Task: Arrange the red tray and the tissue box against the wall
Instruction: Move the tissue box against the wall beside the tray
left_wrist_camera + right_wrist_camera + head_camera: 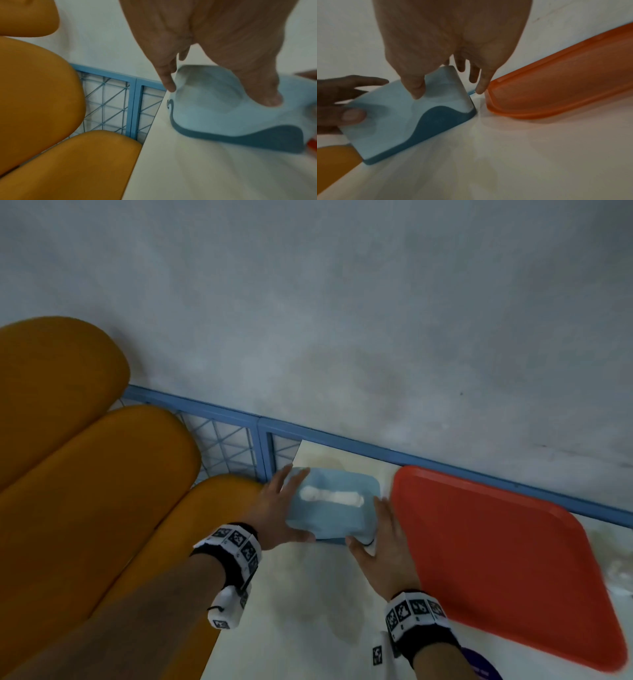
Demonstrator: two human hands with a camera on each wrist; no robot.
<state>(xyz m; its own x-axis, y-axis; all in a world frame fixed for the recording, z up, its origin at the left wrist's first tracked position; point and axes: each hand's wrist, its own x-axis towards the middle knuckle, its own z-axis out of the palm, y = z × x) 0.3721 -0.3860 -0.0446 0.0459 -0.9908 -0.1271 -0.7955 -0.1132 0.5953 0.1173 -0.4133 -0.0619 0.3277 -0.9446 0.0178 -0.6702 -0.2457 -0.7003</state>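
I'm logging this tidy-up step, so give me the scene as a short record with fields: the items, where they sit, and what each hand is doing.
tissue box: light blue, on the white table, left of the tray
red tray: flat on table, far edge at the wall
left hand: grips the box's left end
right hand: grips the box's right end, beside the tray
yellow chairs: left of table

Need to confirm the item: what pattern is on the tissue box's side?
Pale blue tissue box with a dark blue wave along the bottom; clearest in the right wrist view.
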